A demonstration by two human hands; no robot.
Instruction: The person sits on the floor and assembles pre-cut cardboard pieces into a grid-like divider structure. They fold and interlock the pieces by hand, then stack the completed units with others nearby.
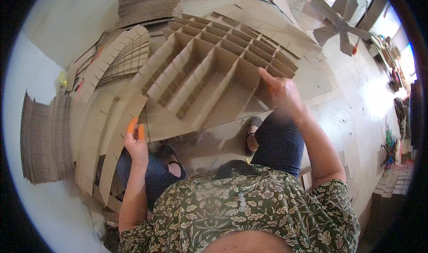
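Leaf-patterned shirt fabric (pixel 232 204) fills the foreground. Beyond it, the person's right grip (pixel 285 94) clasps the right side of a cardboard divider grid (pixel 207 65) over flat cardboard (pixel 314 81); the orange-tipped left grip (pixel 136 139) is near a cardboard strip (pixel 137 105), whether closed cannot be told.

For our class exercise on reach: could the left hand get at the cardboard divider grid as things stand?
Probably yes: the left hand looks near the cardboard divider grid, with only a flat-looking cardboard strip seemingly between, hardly blocking it.
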